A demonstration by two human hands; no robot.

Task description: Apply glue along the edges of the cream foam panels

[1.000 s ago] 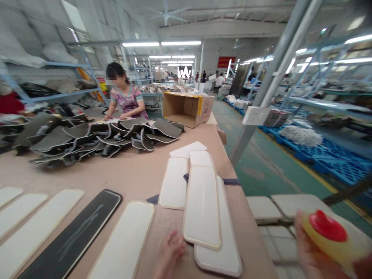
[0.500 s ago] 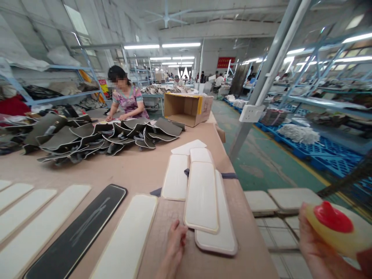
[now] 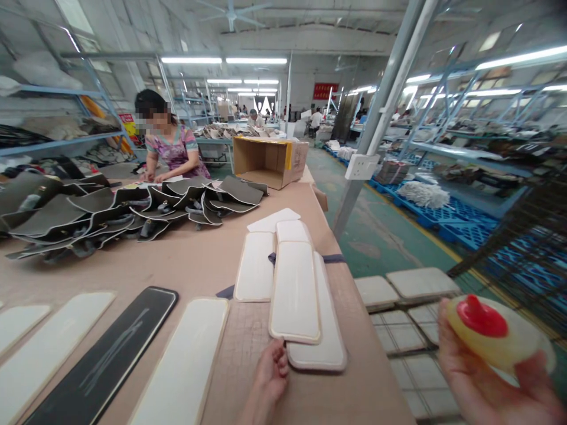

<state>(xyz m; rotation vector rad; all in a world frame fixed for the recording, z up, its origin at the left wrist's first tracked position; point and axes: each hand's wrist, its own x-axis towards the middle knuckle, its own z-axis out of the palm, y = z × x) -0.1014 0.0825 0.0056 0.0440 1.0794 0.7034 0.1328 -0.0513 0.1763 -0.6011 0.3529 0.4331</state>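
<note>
My right hand [image 3: 473, 378] holds a yellowish squeeze bottle with a red cap [image 3: 491, 333], off the table's right edge at the lower right. My left hand [image 3: 271, 378] rests on the tan table [image 3: 204, 265], fingers curled, touching the near end of a stack of white padded panels [image 3: 295, 289]. More long white panels [image 3: 186, 360] and one black panel [image 3: 110, 354] lie in a row to the left of that hand.
A heap of dark grey cut pieces [image 3: 124, 212] covers the far left of the table. A person in a patterned top [image 3: 170, 153] works behind it. An open cardboard box [image 3: 268, 159] stands at the far end. White square pads [image 3: 407, 289] lie on a rack at right. A slanted metal post [image 3: 376, 118] stands beside the table.
The view has shifted slightly right and down. My left hand has slid forward to the near edge of the white panel stack. The bottle in my right hand has risen a little.
</note>
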